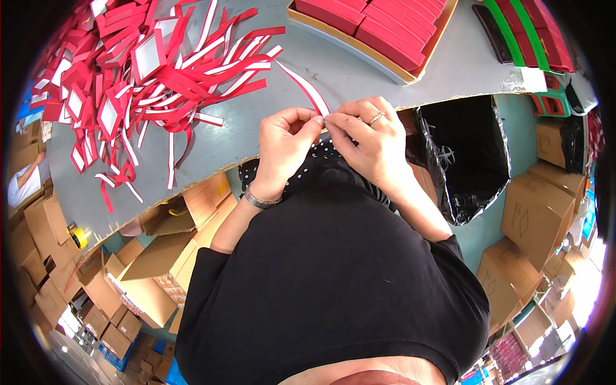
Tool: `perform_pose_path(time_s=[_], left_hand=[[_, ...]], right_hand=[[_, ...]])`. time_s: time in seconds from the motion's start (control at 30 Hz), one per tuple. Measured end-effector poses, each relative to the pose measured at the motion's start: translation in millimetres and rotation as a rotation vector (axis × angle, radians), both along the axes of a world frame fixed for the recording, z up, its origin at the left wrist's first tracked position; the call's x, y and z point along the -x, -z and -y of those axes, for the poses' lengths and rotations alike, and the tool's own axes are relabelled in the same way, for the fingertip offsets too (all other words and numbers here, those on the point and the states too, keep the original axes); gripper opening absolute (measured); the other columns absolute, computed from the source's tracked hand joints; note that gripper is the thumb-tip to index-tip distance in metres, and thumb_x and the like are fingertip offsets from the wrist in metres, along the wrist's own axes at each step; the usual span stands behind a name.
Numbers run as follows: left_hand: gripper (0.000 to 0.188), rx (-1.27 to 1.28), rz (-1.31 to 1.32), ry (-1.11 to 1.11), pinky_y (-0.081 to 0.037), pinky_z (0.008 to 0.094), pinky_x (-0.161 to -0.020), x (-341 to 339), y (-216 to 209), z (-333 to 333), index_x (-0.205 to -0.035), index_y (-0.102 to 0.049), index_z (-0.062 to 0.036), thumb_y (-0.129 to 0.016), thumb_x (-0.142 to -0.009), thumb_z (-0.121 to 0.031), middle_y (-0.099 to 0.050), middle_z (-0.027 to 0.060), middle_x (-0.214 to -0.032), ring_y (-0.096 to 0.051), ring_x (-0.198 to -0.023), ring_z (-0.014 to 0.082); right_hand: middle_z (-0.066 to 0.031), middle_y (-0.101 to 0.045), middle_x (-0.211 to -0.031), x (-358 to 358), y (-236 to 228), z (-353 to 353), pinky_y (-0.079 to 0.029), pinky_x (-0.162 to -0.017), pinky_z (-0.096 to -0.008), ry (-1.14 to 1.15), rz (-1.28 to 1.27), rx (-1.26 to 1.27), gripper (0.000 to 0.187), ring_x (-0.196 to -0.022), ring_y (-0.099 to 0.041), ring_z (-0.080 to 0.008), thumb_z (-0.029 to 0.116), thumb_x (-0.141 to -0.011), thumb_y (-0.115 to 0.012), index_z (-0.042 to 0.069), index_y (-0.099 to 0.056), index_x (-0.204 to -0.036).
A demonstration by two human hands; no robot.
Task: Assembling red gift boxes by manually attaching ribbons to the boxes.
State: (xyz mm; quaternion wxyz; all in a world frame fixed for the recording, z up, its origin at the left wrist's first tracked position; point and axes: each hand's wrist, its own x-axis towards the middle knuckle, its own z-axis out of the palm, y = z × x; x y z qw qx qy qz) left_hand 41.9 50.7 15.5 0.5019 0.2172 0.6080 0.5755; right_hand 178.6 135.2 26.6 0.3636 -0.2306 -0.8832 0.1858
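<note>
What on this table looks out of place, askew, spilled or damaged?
The striped ribbons lie in a tangled heap on the left of the table, ends pointing various ways, unlike the red pieces lined up in the box. No damage stands out.

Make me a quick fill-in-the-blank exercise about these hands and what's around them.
1. The left hand and right hand pinch a strip coloured red and ____.
2. A metal band circles the ____ wrist.
3. A ring shows on the ____ hand.
4. The open bag beside the table is ____.
Missing words: white; left; right; black.
</note>
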Motion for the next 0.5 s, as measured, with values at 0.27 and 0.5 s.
perform_pose_path(time_s=[0.27,0.5], left_hand=[[0.008,0.001,-0.068,0.014,-0.042,0.0183,-0.051,-4,-9,-4,-0.08,-0.066,0.0034,-0.062,-0.082,-0.003,-0.062,0.0006,-0.065,-0.054,-0.057,0.0031],[0.005,-0.093,-0.366,0.006,-0.047,0.021,-0.054,-12,1,-4,-0.077,-0.065,0.0034,-0.064,-0.08,0.0,-0.064,0.0037,-0.068,-0.061,-0.059,0.0073]], right_hand=[[0.0002,-0.06,-0.081,-2,1,3,-0.044,-0.065,-0.0317,0.09,0.029,-0.042,0.016,-0.073,-0.056,-0.0185,0.009,-0.065,-0.071,0.009,-0.067,-0.08],[-0.0014,-0.061,-0.078,-2,1,5,-0.044,-0.063,-0.0328,0.109,0.082,-0.024,0.01,-0.07,-0.057,-0.02,0.009,-0.066,-0.069,0.008,-0.066,-0.076]])
